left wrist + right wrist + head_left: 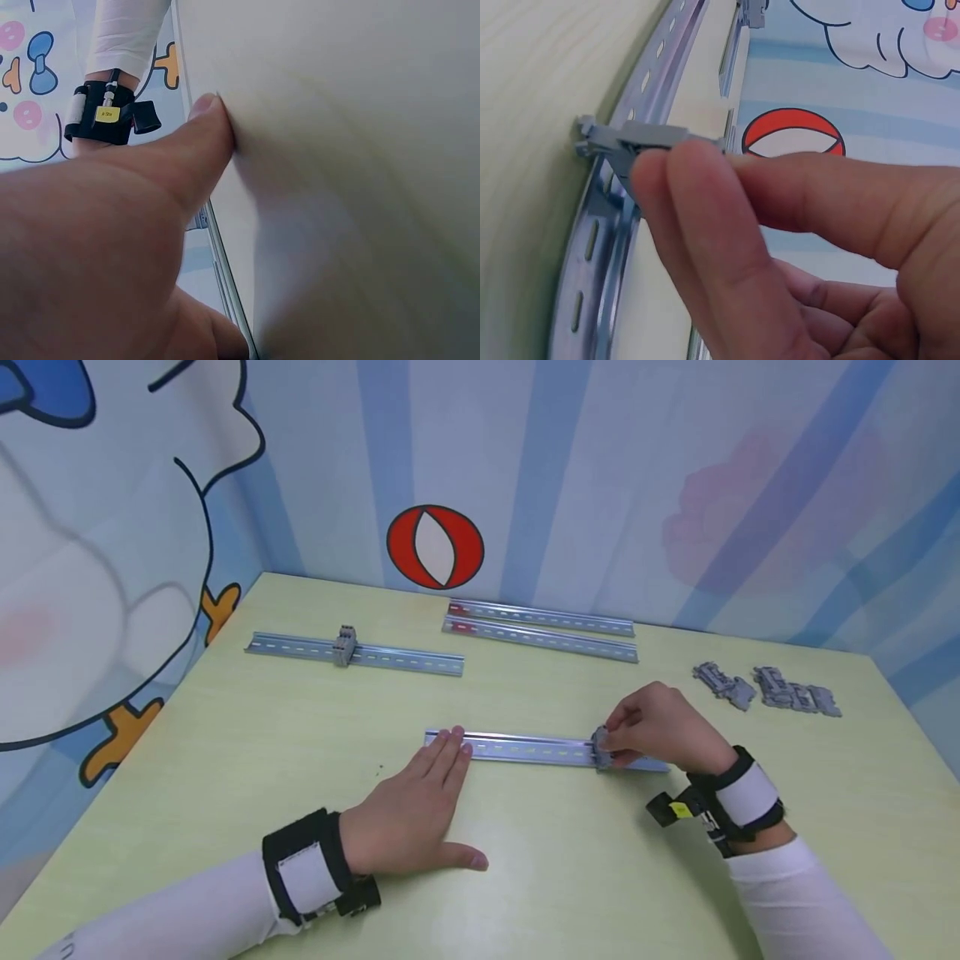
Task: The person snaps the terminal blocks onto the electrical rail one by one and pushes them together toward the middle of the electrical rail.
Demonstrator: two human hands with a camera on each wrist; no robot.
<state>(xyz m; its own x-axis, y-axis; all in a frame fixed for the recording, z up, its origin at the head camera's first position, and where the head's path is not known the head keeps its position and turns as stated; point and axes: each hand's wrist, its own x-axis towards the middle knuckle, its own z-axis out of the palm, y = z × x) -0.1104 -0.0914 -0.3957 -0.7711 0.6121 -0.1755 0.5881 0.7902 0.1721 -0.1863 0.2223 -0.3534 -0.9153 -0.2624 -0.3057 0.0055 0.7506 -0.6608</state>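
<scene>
A slotted metal DIN rail [532, 750] lies across the middle of the table. My left hand [408, 818] is laid flat with straight fingers, its fingertips pressing on the rail's left end. In the left wrist view the thumb [206, 139] stretches out along the tabletop. Near the rail's right end, my right hand [667, 731] pinches a grey terminal block [600, 748] between thumb and fingers. The right wrist view shows this block [649, 135] sitting crosswise over the rail [592, 240], its lower part partly hidden by the fingers.
Farther back on the left, another DIN rail [412, 660] carries one grey terminal block [345, 646]. Two more rails [540, 639] with red marks lie by the back wall. Several loose grey terminal blocks [795, 692] lie in two groups at the right.
</scene>
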